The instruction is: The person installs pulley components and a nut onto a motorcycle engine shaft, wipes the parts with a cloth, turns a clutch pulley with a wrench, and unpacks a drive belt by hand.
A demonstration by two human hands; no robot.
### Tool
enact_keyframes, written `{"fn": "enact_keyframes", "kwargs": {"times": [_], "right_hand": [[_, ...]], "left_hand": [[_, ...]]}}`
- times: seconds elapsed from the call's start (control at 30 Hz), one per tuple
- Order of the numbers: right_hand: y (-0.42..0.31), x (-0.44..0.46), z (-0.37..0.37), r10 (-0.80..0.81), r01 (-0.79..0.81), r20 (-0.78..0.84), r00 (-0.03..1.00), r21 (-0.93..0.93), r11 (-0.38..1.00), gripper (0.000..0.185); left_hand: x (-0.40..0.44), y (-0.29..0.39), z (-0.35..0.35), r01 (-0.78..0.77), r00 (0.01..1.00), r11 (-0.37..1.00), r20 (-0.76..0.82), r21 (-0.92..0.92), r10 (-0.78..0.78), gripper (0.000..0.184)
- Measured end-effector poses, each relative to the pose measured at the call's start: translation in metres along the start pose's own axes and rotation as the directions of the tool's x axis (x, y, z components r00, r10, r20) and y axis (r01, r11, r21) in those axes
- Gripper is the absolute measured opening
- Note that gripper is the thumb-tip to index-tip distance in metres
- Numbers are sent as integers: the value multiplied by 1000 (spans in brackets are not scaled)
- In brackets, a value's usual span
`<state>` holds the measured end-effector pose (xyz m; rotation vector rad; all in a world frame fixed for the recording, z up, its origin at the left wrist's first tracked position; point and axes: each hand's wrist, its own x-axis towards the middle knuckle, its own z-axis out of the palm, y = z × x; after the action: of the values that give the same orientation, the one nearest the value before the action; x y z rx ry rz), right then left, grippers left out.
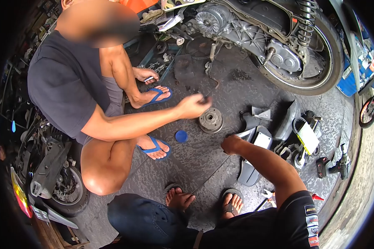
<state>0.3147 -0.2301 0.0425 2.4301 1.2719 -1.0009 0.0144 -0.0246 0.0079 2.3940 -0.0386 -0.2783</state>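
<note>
My right hand (232, 145) is over the floor, its fingers curled in; whatever it may hold is hidden. Beside it lie grey and white plastic panels (250, 173). A round metal clutch part (211, 120) sits on the floor up and left of that hand, with a blue cap (181, 136) further left. My left hand (182, 201) hangs by my left foot, thumb apart from the fingers, with nothing seen in it.
A co-worker (62, 79) squats at the left, one blurred hand above the clutch part and the other holding a small item. A scooter engine and wheel (334, 70) stand at the top right. Power tools (341, 162) and loose parts lie at the right; another motorcycle wheel (81, 195) is lower left.
</note>
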Motion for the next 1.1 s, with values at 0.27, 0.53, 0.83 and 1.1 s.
{"fn": "enact_keyframes", "kwargs": {"times": [0.27, 0.53, 0.83, 1.1], "right_hand": [[8, -7, 11, -10, 10, -18, 1000, -18, 1000, 29], [12, -26, 32, 9, -9, -15, 1000, -3, 1000, 27], [20, -64, 65, 92, -91, 40, 995, -15, 996, 21], [14, -143, 92, 276, -285, 146, 950, 46, 957, 26]], "left_hand": [[-3, -6, 2, 104, 992, 989, 88, -103, -95, 28], [-3, 14, -10, 194, 971, 980, 133, 35, -197, 32], [29, -4, 2, -427, 260, 447, -367, 786, 893, 23], [386, 223, -47, -601, 699, 774, -339, 200, 630, 30]]}}
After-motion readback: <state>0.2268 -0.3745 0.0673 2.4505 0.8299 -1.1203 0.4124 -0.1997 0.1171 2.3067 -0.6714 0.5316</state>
